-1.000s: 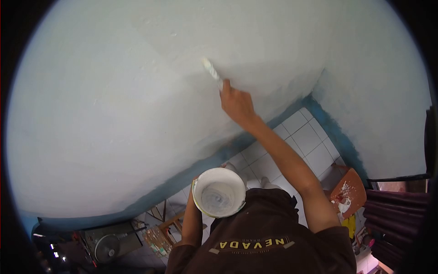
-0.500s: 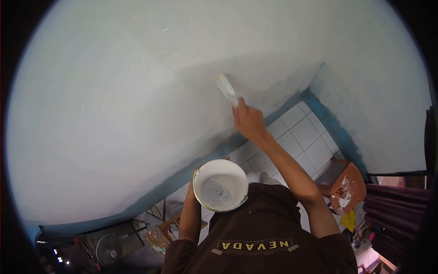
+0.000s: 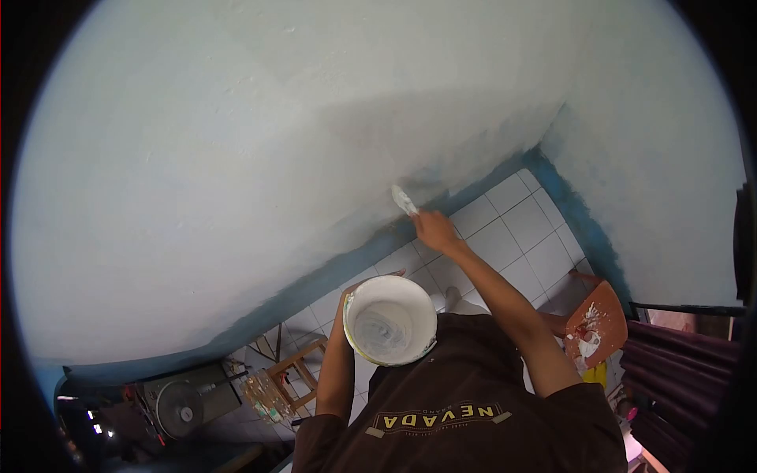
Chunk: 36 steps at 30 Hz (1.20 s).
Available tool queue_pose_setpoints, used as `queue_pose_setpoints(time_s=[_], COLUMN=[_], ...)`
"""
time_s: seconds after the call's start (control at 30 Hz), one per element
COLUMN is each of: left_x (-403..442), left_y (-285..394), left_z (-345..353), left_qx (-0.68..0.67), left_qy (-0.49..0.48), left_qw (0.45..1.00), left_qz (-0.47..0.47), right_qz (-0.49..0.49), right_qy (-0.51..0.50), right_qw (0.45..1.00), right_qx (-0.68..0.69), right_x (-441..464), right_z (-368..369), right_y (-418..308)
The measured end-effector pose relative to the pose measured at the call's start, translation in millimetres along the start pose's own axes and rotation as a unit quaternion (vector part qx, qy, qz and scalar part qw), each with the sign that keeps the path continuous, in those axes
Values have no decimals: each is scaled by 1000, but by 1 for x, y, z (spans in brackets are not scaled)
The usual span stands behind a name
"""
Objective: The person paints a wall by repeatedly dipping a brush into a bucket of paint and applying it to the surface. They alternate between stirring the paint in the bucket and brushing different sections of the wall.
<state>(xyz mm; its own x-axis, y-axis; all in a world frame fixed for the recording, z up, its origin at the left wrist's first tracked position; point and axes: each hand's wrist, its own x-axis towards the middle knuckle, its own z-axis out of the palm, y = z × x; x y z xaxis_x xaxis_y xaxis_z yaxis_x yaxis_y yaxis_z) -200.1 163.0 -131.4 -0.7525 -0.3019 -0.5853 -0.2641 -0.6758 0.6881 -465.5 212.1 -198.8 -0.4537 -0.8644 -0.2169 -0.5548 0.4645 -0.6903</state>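
My right hand is closed around a paintbrush whose white-coated head meets the wall low down, just above its blue band. A white paint bucket rests close against my chest, its open mouth facing me, with whitish paint at the bottom. My left hand holds the bucket from its far left side. Most of that hand is hidden behind the bucket, with fingertips showing past the rim.
An orange plastic chair spattered with white stands at right, near a dark purple curtain. To the left are a wooden stool and a fan. White floor tiles run along the wall's base.
My right hand has brought the paintbrush down the wall, closer to the blue band. The bucket stays in my left hand, with the view slightly shifted.
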Motion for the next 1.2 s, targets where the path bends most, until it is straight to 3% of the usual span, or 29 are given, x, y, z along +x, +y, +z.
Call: queue_pose_setpoints(time_s=[0.13,0.2,0.23,0.3,0.47,0.53,0.57,0.7,0.77,0.9,1.0,1.07,1.2], left_x=[11,36,42,48,71,80,80,111,100,106,115,116,111], left_y=[-17,-1,7,17,33,36,29,21,6,-4,-13,-14,-26], left_z=[-22,-23,-16,13,49,55,56,56,48,37,32,22,11], left_qx=[-4,-88,-91,108,195,253,252,227,212,191,176,167,149], left_qy=[-32,-183,-183,-68,-89,-104,-107,-139,-145,-168,-188,-196,-211], left_qw=[999,965,964,962,905,868,868,884,893,906,916,922,935], left_qz=[-5,-166,-167,-240,-368,-414,-415,-384,-369,-337,-308,-289,-245], right_qz=[-94,-127,-136,-136,-311,-322,-336,-323,-332,-363,-391,-370,-337], right_qy=[24,-10,-32,-65,-266,-261,-250,-195,-217,-271,-248,-165,-192], right_qw=[986,960,960,959,906,909,907,918,885,854,865,912,909], right_qx=[136,248,244,241,108,35,-40,-123,-242,-256,-192,-56,-154], right_x=[-43,-70,-77,-92,-134,-151,-161,-163,-159,-163,-164,-157,-152], right_z=[-34,-79,-100,-146,-180,-148,-132,-98,-97,-69,-71,-83,-67], right_y=[28,21,19,14,-23,-43,-52,-69,-73,-76,-74,-74,-55])
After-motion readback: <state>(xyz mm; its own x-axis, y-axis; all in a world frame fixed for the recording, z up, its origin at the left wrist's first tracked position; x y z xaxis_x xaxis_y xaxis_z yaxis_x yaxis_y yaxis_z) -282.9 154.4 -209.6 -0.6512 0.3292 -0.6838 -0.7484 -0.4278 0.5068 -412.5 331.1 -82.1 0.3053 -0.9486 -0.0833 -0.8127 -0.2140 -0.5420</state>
